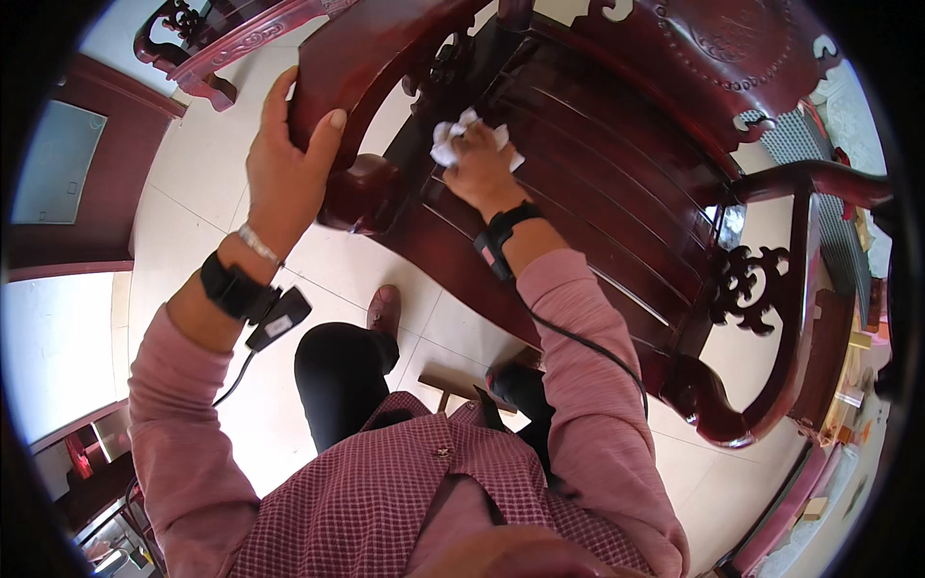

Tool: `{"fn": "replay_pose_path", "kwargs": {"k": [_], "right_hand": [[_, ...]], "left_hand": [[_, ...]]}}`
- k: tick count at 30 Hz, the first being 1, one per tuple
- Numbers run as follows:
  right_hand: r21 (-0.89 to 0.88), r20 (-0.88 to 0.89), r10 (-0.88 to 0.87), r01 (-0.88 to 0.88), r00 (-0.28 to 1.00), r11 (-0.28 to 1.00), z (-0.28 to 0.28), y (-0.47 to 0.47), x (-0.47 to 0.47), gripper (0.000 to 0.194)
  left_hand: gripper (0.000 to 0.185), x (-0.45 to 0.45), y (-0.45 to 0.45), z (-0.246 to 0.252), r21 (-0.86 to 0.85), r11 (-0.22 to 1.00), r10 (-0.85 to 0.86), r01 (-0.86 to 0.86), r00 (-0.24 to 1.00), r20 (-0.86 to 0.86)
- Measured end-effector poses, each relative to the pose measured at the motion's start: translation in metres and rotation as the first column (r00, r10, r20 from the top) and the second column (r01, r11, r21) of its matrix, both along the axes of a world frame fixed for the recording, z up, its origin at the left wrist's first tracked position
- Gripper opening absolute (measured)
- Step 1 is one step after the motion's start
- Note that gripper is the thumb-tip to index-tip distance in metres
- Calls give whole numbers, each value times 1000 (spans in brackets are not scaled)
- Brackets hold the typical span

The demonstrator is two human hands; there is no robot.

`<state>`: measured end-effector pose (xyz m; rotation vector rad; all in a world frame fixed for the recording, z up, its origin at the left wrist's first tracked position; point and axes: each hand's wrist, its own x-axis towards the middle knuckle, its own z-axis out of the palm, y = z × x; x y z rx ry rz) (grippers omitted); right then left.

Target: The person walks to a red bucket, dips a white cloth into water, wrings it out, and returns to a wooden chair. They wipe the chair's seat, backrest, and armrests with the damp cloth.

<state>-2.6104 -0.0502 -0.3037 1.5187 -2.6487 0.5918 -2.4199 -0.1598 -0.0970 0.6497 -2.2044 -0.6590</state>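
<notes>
A dark red carved wooden armchair (607, 188) with a slatted seat fills the upper right. My left hand (293, 152) grips the front part of its left armrest (347, 65), thumb on top and fingers around the outer edge. My right hand (480, 162) holds a crumpled white cloth or tissue (448, 141) against the left side of the seat, near the armrest's base. The carved backrest (723, 43) is at the top, and the right armrest (802, 180) curves down at the right. The surface under the cloth is hidden.
Another carved wooden piece of furniture (253, 36) stands at the upper left on the pale tiled floor (195, 166). A small wooden stool or support (462, 390) lies between my feet. Cables run from devices strapped to both wrists. Assorted items line the right edge.
</notes>
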Motion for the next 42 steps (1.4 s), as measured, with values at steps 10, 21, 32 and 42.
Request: {"fn": "replay_pose_path", "kwargs": {"k": [10,21,32,42], "right_hand": [[-53,139,321,-317,937,947,18,94,97,45],[326,-108,-821,801,560,503,28,315,10,66],[-57,-131,-418,414,899,909,-1,115,-2,74],[153,-113,-346,361,931,920,-1,213,72,67]], "left_hand": [[57,2,-3,-2,-52,998,35,-34,999,14],[60,-1,-10,-6,-144,990,2,-1,1000,12],[55,-1,-5,-4,-44,999,3,-4,1000,-6],[63,-1,-16,-10,-160,987,-11,8,1000,-14]]}}
